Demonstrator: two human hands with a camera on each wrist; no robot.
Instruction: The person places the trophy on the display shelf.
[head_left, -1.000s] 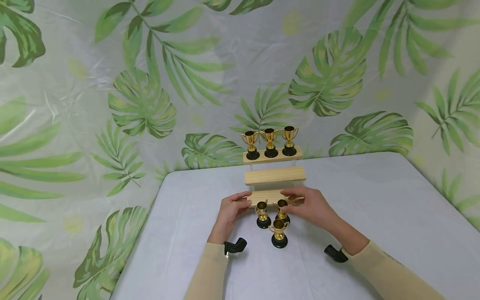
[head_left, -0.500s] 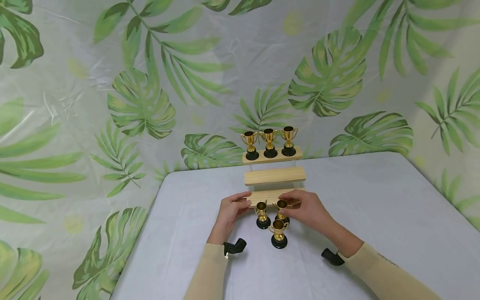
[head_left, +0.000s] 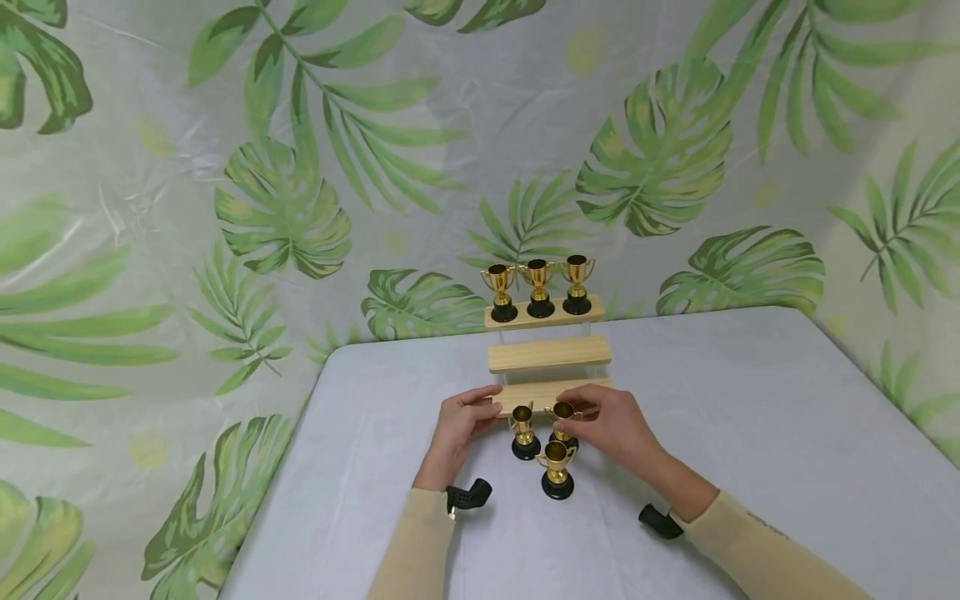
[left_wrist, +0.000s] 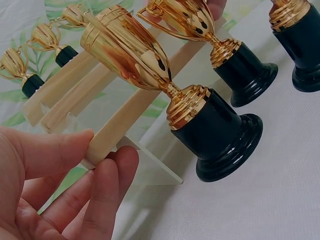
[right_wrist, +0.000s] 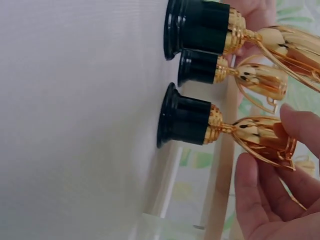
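Note:
A small gold trophy cup with a black base (head_left: 561,414) stands in front of a three-step wooden display rack (head_left: 547,355). My right hand (head_left: 617,422) pinches this trophy by its cup and handle; in the right wrist view thumb and fingers close on the gold cup (right_wrist: 255,132). At the rack's lowest board (head_left: 525,400), my left hand (head_left: 461,425) grips the left end between thumb and fingers, as the left wrist view shows at the board's end (left_wrist: 102,145). Two more trophies, one on the left (head_left: 523,429) and one in front (head_left: 557,468), stand upright on the table.
Three gold trophies (head_left: 538,287) stand in a row on the rack's top board. The middle board (head_left: 551,353) bears nothing. A white cloth covers the table (head_left: 375,433), and a leaf-patterned sheet (head_left: 420,100) hangs behind it.
My right hand has shifted slightly left and its fingers have closed on the right-hand trophy's cup. The left hand stays at the lowest board's end.

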